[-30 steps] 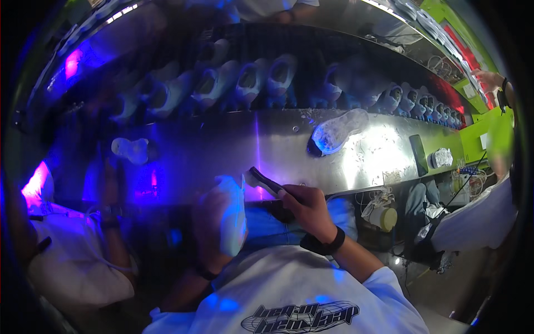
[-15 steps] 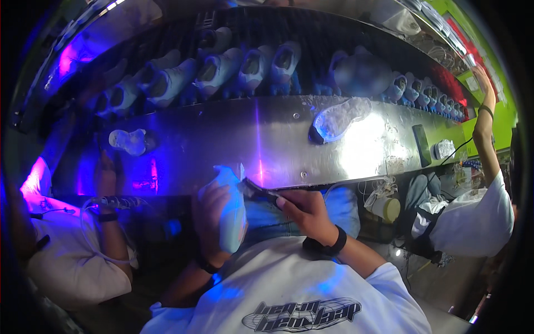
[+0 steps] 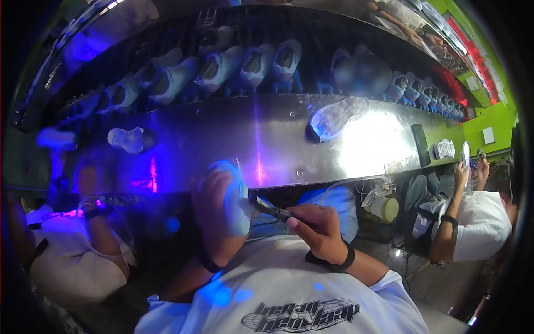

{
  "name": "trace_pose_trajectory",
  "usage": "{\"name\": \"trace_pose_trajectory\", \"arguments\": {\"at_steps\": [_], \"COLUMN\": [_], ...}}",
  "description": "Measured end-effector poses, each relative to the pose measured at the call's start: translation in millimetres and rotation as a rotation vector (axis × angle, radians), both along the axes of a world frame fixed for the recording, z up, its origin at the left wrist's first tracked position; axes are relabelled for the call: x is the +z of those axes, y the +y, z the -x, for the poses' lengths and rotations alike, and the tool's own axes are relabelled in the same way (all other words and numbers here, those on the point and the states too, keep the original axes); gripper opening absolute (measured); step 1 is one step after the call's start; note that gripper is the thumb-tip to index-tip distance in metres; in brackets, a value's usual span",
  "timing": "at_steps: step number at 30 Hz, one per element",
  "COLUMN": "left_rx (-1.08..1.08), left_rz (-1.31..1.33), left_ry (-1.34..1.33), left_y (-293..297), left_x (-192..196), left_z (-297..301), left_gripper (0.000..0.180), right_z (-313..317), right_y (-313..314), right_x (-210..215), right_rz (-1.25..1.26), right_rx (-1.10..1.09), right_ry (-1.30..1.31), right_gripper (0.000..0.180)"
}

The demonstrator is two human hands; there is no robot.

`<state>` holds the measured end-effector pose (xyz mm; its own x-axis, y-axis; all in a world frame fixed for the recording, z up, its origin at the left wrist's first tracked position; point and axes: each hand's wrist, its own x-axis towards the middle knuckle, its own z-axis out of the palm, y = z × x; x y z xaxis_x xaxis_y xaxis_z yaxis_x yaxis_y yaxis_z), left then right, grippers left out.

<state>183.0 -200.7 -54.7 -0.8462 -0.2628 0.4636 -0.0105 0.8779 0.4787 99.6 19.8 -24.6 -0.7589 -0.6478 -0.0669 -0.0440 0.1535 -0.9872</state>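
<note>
The person's left forearm (image 3: 183, 281) is slanting inward from the lower edge, and the left hand (image 3: 211, 211) is standing nearly upright above its wrist, slightly blurred, its fingers curling over toward the right in a closed grasp. The right forearm (image 3: 369, 271) is slanting inward from the other side, and the right hand (image 3: 324, 231) is pointing leftward, its fingers bending in a grip and its thumb (image 3: 302, 229) lying along the side nearer the body. Both hands are facing each other in front of the torso, near but not touching
</note>
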Motion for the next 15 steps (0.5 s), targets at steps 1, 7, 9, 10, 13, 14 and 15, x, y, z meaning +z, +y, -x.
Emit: {"name": "trace_pose_trajectory", "arguments": {"at_steps": [1,7,9,10,13,14,15], "left_rx": [0.003,0.038,0.047,0.055,0.017,-0.006,-0.004], "left_rz": [0.019,-0.012,0.001,0.007,-0.016,-0.029,-0.023], "left_ry": [0.001,-0.023,-0.035,-0.056,-0.078,-0.079,-0.071], "left_y": [1.7,9.0,9.9,10.0,2.8,-0.5,-3.4], "left_x": [0.3,17.3,21.5,25.4,36.3,37.8,37.6], "left_z": [3.4,28.9,37.4,40.3,47.9,49.9,52.0], "left_gripper": [0.076,0.075,0.074,0.074,0.073,0.073,0.071], "right_z": [0.0,9.2,13.3,16.6,33.6,40.5,48.8], "right_y": [2.5,3.9,6.4,5.5,2.4,0.9,-1.7], "right_x": [-2.0,17.9,26.5,30.8,39.4,41.3,43.5], "right_rz": [0.025,-0.042,-0.103,-0.104,-0.132,-0.128,-0.122], "right_rx": [-0.002,-0.075,-0.103,-0.111,-0.124,-0.095,-0.065], "right_ry": [0.037,0.272,0.309,0.340,0.434,0.470,0.505], "right_gripper": [0.021,0.021,0.020,0.020,0.020,0.021,0.021]}}
